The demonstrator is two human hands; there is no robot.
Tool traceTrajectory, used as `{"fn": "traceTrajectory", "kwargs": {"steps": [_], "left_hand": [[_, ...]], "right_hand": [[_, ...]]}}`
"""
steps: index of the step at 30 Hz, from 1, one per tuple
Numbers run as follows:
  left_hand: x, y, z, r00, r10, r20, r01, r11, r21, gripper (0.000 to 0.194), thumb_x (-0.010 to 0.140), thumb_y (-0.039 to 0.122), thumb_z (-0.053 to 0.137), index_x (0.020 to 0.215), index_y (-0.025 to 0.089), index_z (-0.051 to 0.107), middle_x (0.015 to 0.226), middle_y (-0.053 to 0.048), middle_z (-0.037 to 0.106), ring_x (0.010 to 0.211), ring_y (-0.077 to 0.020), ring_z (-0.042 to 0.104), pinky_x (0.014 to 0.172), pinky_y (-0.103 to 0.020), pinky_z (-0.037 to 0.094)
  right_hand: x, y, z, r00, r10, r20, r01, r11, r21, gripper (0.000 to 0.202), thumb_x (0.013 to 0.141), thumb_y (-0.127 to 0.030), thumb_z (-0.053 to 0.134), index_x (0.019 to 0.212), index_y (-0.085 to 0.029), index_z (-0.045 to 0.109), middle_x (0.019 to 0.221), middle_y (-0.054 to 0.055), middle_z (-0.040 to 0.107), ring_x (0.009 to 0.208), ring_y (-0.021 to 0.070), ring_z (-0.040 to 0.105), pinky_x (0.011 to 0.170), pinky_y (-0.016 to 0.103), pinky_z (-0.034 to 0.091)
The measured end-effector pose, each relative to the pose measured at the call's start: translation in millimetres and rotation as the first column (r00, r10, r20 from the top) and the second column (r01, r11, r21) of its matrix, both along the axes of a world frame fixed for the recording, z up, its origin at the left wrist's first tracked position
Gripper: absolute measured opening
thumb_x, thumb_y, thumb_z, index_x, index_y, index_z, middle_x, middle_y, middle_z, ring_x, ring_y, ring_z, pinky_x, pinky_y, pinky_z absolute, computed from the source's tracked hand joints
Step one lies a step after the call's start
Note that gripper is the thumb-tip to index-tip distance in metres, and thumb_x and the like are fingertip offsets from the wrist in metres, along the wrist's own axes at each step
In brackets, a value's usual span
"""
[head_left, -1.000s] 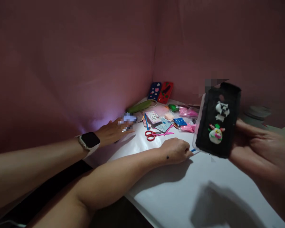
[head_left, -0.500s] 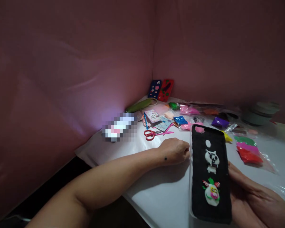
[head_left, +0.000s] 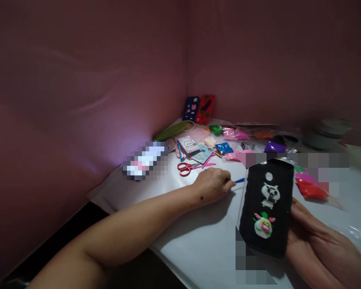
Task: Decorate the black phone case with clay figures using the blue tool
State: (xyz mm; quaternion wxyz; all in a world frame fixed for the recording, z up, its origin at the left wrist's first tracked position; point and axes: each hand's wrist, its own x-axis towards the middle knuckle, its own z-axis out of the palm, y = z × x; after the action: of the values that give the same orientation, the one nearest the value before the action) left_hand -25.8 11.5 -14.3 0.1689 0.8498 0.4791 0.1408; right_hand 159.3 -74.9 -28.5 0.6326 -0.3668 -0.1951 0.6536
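My right hand (head_left: 315,245) holds a black phone case (head_left: 266,210) by its right edge, tilted with its decorated back towards me. Stuck on that back are a small white blob, a white cartoon figure with dark markings (head_left: 270,194) and a round white figure (head_left: 263,228) with striped horns, a green top and a pink and yellow face. My left hand (head_left: 213,184) is closed just left of the case, over the table. From its fingers a slim blue tool (head_left: 240,181) points at the case; most of it is hidden, and its kind is unclear.
Red-handled scissors (head_left: 185,169) lie beyond my left hand, near small printed cards (head_left: 189,144). Bags of coloured clay (head_left: 224,147) spread across the back and right. A blue case (head_left: 191,108) and red case (head_left: 205,109) lean in the corner. A lit, blurred screen (head_left: 146,159) lies left.
The black case has tipped, its top leaning away, and sits slightly higher. My left hand has drawn a little left and up, and the blue tool now shows between it and the case.
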Motion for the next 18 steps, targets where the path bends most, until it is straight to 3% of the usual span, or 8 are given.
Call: {"fn": "traceTrajectory", "kwargs": {"steps": [3,12,18], "left_hand": [[-2.3,3.9,1.2,0.999,0.049,-0.006,-0.049,0.999,0.020,0.026,0.087,0.029,0.050,0.078,0.016,0.070,0.079,-0.007,0.070,0.069,-0.0171,0.058,0.060,-0.027,0.036],[-6.0,17.1,-0.7,0.994,0.107,-0.013,-0.107,0.994,0.036,0.028,0.087,0.029,0.048,0.072,0.016,0.068,0.069,-0.007,0.067,0.065,-0.0186,0.057,0.059,-0.028,0.033],[-5.8,16.2,-3.1,0.993,0.114,-0.003,-0.114,0.993,0.022,0.018,0.084,0.026,0.054,0.090,0.018,0.069,0.070,-0.004,0.065,0.064,-0.0184,0.056,0.060,-0.027,0.035]], "right_hand": [[-1.4,1.6,2.6,0.999,-0.030,0.027,0.033,0.994,-0.102,0.027,0.076,-0.020,0.067,0.101,-0.025,0.071,0.100,0.003,0.074,0.095,0.0218,0.069,0.080,0.032,0.060],[2.2,8.4,0.9,0.999,-0.041,0.024,0.043,0.996,-0.077,0.010,0.077,-0.020,0.067,0.086,-0.022,0.070,0.098,0.003,0.071,0.092,0.0176,0.064,0.088,0.035,0.052],[2.8,10.9,-3.1,0.999,-0.037,0.027,0.039,0.996,-0.076,0.009,0.080,-0.019,0.064,0.086,-0.021,0.070,0.100,0.003,0.071,0.096,0.0176,0.062,0.092,0.036,0.048]]}}
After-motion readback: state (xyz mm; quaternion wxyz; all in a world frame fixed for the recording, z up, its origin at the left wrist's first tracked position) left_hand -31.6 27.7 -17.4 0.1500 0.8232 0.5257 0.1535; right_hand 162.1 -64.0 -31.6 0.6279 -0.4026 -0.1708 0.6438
